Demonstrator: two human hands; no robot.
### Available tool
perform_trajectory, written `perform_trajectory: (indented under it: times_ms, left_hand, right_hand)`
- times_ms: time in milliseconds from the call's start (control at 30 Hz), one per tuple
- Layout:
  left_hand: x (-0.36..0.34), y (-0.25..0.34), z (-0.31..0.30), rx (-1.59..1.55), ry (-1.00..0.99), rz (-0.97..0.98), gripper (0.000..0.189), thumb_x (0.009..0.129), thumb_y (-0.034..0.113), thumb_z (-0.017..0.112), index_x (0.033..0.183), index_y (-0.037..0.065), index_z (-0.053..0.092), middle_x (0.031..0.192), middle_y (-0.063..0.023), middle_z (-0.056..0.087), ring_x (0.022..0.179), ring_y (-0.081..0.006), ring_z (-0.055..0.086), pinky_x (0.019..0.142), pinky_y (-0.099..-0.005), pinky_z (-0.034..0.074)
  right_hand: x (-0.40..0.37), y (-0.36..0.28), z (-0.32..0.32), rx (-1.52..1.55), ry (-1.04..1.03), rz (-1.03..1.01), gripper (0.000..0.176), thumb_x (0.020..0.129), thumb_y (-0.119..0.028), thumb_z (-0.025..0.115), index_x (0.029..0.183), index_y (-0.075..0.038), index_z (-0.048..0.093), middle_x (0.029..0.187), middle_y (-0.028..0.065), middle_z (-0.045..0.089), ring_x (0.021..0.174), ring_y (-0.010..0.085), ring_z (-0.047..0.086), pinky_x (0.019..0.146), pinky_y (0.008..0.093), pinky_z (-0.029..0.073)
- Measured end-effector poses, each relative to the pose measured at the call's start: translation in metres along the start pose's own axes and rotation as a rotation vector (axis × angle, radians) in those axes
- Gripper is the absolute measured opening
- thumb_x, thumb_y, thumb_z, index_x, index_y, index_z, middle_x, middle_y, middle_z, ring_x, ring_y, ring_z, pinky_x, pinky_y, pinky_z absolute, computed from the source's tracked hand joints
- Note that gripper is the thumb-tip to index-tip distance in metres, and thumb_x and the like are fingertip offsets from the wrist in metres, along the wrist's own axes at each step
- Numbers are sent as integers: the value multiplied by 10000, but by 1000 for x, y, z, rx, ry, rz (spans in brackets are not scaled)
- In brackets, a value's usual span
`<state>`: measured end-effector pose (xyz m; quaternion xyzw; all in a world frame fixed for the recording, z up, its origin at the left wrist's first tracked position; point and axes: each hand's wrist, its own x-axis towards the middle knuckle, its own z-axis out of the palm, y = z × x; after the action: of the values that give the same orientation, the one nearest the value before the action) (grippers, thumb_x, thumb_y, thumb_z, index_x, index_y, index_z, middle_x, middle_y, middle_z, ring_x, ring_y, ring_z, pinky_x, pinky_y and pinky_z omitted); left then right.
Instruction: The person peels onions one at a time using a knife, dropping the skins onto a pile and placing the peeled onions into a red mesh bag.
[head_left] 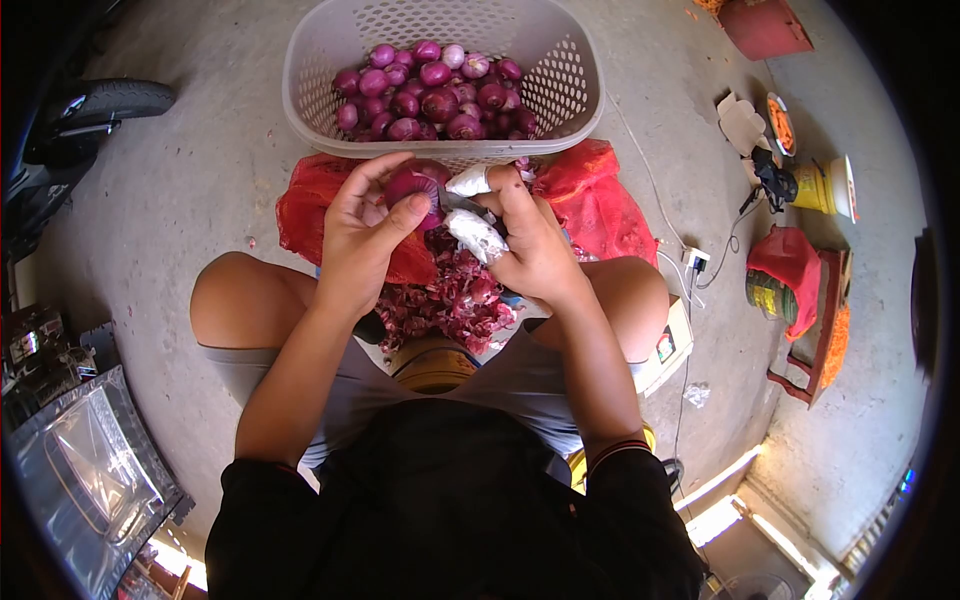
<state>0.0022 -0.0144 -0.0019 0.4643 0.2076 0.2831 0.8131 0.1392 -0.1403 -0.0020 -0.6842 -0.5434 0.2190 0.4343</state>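
My left hand is closed round a red onion, with the thumb lying across its near side. Close beside it, my right hand has white wrapping on the thumb and index finger. Pinched between those two is a small knife; only a bit of its grey blade shows, near the onion, and the rest is hidden. Below both hands lies a heap of dark red onion skins. A grey plastic basket beyond them holds many shiny red onions.
Red mesh sacks lie in front of the basket. A cable with a power plug runs along the floor at right. Further right are a yellow bucket and a low wooden stand. A motorbike wheel stands at upper left.
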Motion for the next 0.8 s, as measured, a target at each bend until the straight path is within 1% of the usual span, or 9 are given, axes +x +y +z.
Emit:
perform_trajectory:
  times_ms: [200,300,400,500,600,667,700,800]
  left_hand:
    - [1,2,2,-46,14,-26,416,841,30,650,1221,-9,486,1098,-75,577,979,-117,561,881,-267,458]
    - [1,2,-4,29,-44,-59,401,896,44,562,1275,-2,437,1253,-92,471,1127,-166,493,973,-339,408]
    - [3,3,1,-24,14,1,407,843,26,645,1216,-16,489,1095,-76,580,977,-115,562,878,-262,459]
    - [3,4,0,-28,4,-23,403,845,24,641,1217,-16,492,1076,-73,586,974,-113,564,873,-256,459]
    - [4,6,-2,13,10,-33,401,850,22,634,1224,-17,493,1073,-72,590,975,-114,565,869,-255,460]
    - [3,8,-4,45,-31,-59,402,879,24,580,1262,-16,463,1161,-90,541,1061,-146,530,932,-302,426]
    - [3,9,-4,60,-52,-72,403,894,24,553,1282,-16,448,1205,-99,517,1104,-162,512,964,-325,410]
    - [4,10,-4,77,-48,-72,416,895,23,552,1295,-16,442,1207,-101,519,1107,-160,509,968,-322,404]
  right_hand:
    - [3,0,8,83,120,-41,555,673,-7,618,1184,-51,408,814,178,635,761,389,630,644,413,485]
    - [4,2,11,83,135,-41,549,680,-5,611,1186,-54,403,795,171,629,752,386,629,641,404,483]
    - [5,2,13,74,142,-41,545,684,-6,611,1183,-58,401,785,166,626,737,383,627,627,406,478]
    - [5,2,15,67,157,-35,542,685,-10,617,1180,-60,400,780,160,624,727,385,624,616,406,476]
    - [4,3,17,47,161,-17,535,693,-16,622,1178,-60,401,785,159,623,725,383,624,619,406,478]
    - [4,0,17,46,169,-11,529,700,-14,621,1179,-58,400,800,164,621,731,382,622,628,404,480]
    - [4,1,20,89,186,-12,523,705,-8,616,1180,-57,401,813,167,622,741,380,624,638,401,482]
    - [5,2,26,200,219,-6,508,718,12,600,1182,-53,404,852,174,623,775,372,628,667,389,487]
